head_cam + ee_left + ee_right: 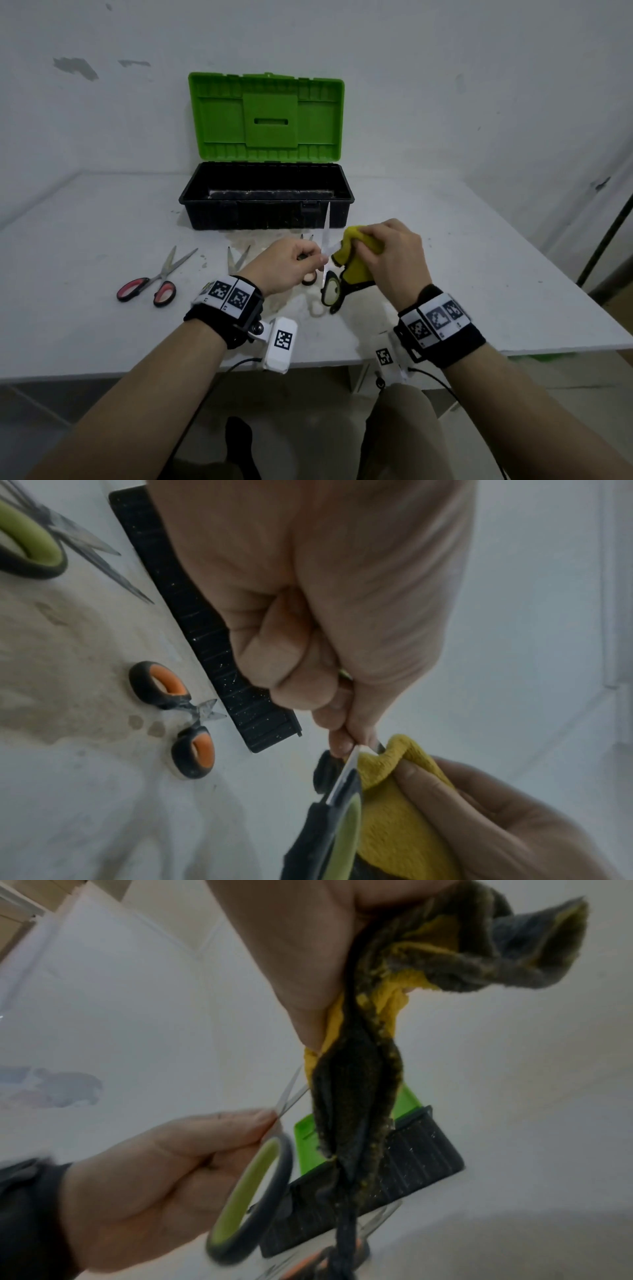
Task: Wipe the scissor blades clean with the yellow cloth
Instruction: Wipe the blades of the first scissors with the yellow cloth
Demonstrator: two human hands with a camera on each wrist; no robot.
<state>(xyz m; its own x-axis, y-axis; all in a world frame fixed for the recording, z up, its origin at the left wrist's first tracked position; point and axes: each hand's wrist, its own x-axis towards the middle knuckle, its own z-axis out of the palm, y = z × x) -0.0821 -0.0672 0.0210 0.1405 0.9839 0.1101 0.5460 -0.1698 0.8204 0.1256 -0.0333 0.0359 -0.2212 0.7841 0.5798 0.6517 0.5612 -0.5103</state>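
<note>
Yellow cloth [356,260] in right hand [394,257] (bunched), against scissors [327,260] blade.

In the head view the crumpled yellow cloth [356,260] and the right hand [394,260] hide one blade of the green-and-black-handled steel scissors [330,294]. The left hand [284,267] covers most of the small orange-handled scissors [309,278]. The right wrist view is blurred throughout.
</note>
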